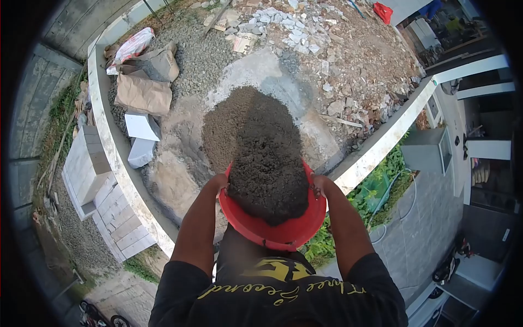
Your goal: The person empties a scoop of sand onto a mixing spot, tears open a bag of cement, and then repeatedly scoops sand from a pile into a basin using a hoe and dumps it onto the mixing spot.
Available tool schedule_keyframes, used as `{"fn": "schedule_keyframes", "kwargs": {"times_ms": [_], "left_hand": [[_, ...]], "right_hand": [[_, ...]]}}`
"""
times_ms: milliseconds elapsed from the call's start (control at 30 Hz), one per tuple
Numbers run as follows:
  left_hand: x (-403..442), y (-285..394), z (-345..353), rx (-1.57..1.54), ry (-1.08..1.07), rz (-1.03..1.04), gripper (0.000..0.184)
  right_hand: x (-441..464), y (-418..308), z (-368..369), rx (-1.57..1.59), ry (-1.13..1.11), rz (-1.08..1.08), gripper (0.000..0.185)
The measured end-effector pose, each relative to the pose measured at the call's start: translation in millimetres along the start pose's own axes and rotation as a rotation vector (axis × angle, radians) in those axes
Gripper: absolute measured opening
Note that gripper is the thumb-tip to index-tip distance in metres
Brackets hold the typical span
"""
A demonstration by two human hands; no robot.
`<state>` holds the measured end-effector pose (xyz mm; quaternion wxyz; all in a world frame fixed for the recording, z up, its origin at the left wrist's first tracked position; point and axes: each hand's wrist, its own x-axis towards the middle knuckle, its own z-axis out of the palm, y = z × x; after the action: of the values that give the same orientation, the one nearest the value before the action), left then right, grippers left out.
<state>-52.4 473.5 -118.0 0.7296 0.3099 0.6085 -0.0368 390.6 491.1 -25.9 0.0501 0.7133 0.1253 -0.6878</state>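
A red basin (289,238) is held in front of my body, its near rim at my shirt. Dark, damp sand (267,185) fills it and reaches over its far side, meeting a brown sand heap (223,122) on the ground beyond. My left hand (220,184) is closed on the basin's left rim. On the right rim, my right hand (318,186) is closed too. The fingers are partly hidden by the rim and the sand.
A low pale wall (381,143) curves around the work area. Paper sacks (143,94) and white blocks (143,127) lie at the left. Rubble (348,71) and gravel (196,49) spread behind the heap. Green plants (370,191) grow beyond the wall at right.
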Motion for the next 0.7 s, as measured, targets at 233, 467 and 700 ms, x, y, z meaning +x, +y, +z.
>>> {"fn": "schedule_keyframes", "kwargs": {"times_ms": [233,467,700], "left_hand": [[36.0,-28.6,-2.4,0.484,0.113,0.363,0.010],[-10.7,-7.1,2.5,-0.359,0.073,-0.132,0.026],[-48.8,6.6,-3.4,-0.550,0.059,-0.239,0.024]], "right_hand": [[-7.5,-5.3,7.6,0.068,0.057,-0.009,0.049],[-0.1,5.0,6.8,0.103,-0.007,0.008,0.044],[-5.5,10.5,-2.2,0.202,-0.024,0.084,0.046]]}}
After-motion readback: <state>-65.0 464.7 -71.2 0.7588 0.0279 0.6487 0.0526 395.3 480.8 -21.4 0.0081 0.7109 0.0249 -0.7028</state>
